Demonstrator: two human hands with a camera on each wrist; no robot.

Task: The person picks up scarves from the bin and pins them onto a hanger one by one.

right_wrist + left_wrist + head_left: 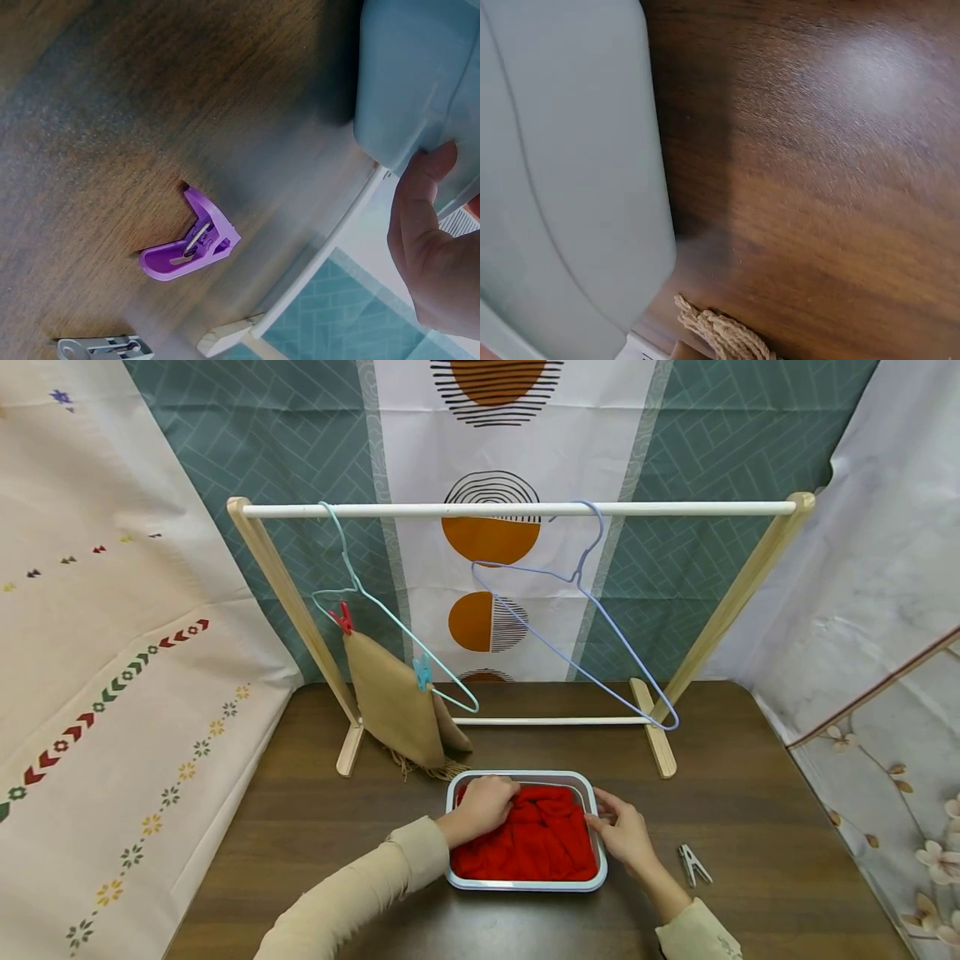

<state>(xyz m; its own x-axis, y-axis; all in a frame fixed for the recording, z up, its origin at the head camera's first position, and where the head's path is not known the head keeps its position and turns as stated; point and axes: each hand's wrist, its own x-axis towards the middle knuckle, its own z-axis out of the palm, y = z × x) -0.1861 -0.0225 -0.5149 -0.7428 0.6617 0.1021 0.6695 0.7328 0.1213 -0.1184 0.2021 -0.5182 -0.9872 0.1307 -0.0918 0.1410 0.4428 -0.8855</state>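
A pale blue-grey plastic basin [525, 886] filled with a bunched red cloth [543, 843] stands on the table. Reaching over its left side, my left hand [483, 808] has curled fingers at the cloth's far left part; the fingertips are hidden. My right hand [626, 835] holds the basin's right rim, thumb over the edge. In the right wrist view, a finger of that hand bends against the outer wall [405, 90]. The left wrist view shows mostly the basin's side [592, 150].
Behind the basin stands a wooden rack with a white rod [420, 511]. A tan fringed cloth [393, 697] hangs by red and blue clips from a mint hanger [393, 618]; a lavender hanger [622, 643] hangs bare. Right lie a white clothespin [693, 865] and purple clothespin [196, 244].
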